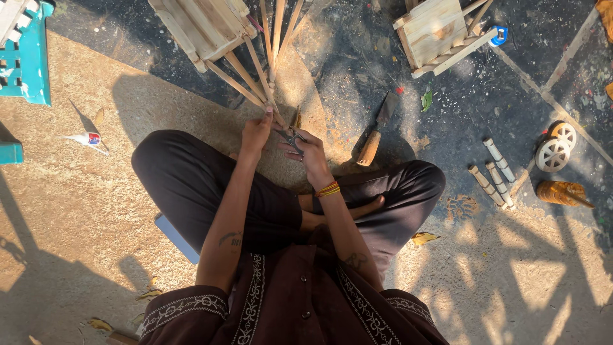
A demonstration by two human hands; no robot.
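I sit cross-legged on the ground in dark trousers. My left hand (257,132) grips the near ends of several thin bamboo strips (265,61) that fan out toward a small wooden frame piece (204,25). My right hand (306,150), with orange bands at the wrist, holds small metal pliers (292,137) right beside the strip ends, next to my left fingers. Both hands meet just in front of my knees.
A knife with a wooden handle (377,131) lies to the right of my hands. Farther right are short bamboo pieces (493,172), two small wooden wheels (555,147) and another wooden frame (437,32). A glue tube (86,138) and a teal object (29,57) lie at left.
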